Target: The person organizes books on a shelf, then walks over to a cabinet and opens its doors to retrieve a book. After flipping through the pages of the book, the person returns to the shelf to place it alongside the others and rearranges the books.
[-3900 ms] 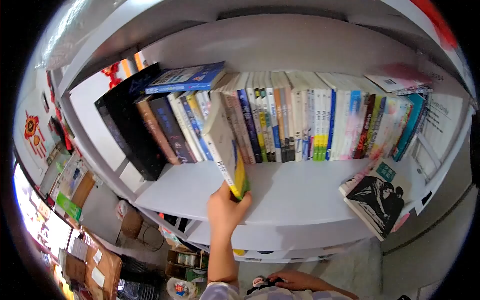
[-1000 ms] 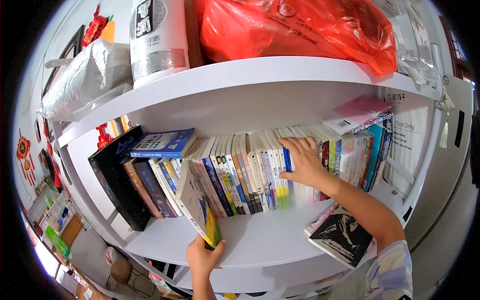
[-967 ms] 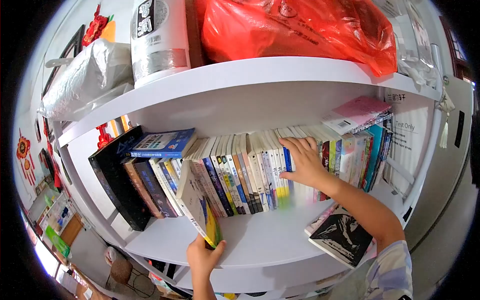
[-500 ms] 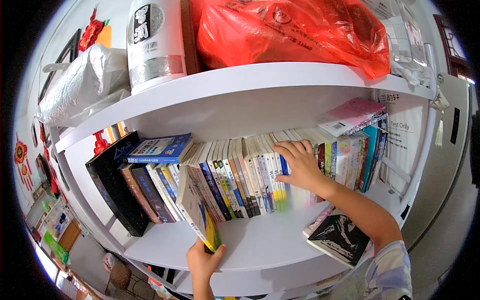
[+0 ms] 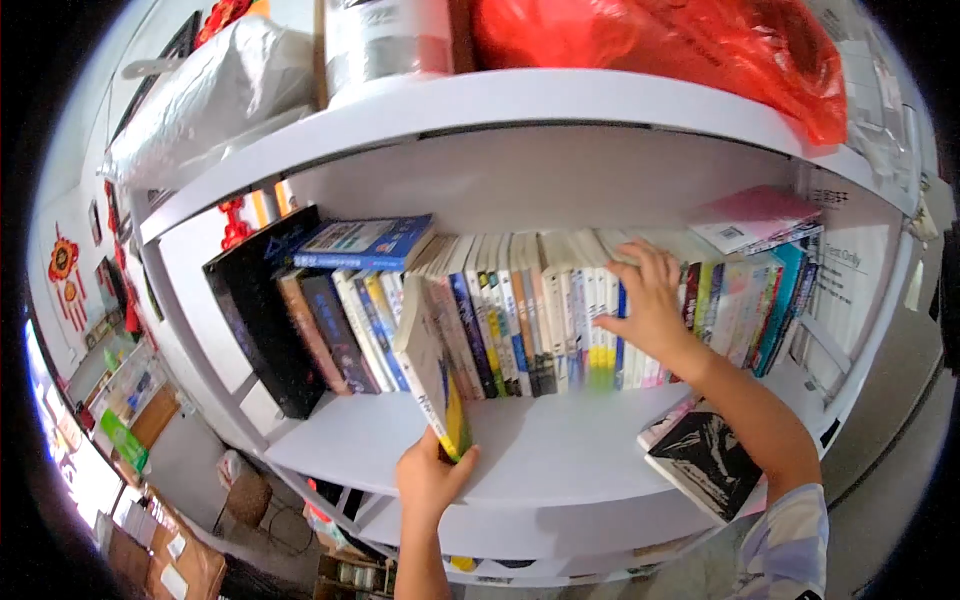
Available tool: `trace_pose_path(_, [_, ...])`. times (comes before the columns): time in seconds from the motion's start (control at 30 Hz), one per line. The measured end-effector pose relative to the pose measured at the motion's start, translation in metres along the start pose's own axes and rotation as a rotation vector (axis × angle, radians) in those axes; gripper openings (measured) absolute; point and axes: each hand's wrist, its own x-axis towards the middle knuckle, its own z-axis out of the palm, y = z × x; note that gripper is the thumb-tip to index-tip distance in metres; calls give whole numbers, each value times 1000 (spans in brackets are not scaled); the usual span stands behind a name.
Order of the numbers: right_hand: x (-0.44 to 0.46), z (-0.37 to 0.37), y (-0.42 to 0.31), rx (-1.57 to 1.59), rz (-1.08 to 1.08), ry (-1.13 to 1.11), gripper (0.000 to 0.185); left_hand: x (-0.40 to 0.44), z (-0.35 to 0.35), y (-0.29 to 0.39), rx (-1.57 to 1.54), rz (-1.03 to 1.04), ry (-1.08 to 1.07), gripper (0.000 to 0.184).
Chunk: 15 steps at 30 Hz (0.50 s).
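In the head view, my left hand (image 5: 432, 478) grips the lower end of a white book (image 5: 428, 350) with a yellow and blue cover. That book tilts out in front of the row, its lower end over the shelf's front. My right hand (image 5: 650, 300) rests against the upright row of books (image 5: 545, 300), fingers apart and bent over the top edges, thumb pointing left. Beside its thumb stands a blue-spined book (image 5: 622, 300). Which books its fingertips touch is partly hidden.
A blue book (image 5: 370, 240) lies across the row's left part, near a large black folder (image 5: 265, 315). Pink booklets (image 5: 750, 215) top the right end. A black-and-white book (image 5: 705, 460) lies under my right forearm. On the upper shelf (image 5: 560, 95) sits a red plastic bag (image 5: 660, 60).
The camera view has shifted, so the shelf appears higher and farther right. Both hands keep nearly the same places relative to the books.
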Motion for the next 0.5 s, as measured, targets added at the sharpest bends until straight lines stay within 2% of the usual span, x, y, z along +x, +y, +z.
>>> trace_pose_path(0.17, [-4,-1,2,55,-26,14,62,1,0,0,-46,-20,-10,39])
trace_pose_path(0.3, [-4,-15,6,186,-54,-116,56,0,1,-1,-63,-35,-2,37])
trace_pose_path(0.5, [-6,-16,21,257,-76,-144,53,1,7,-5,-77,8,24,34])
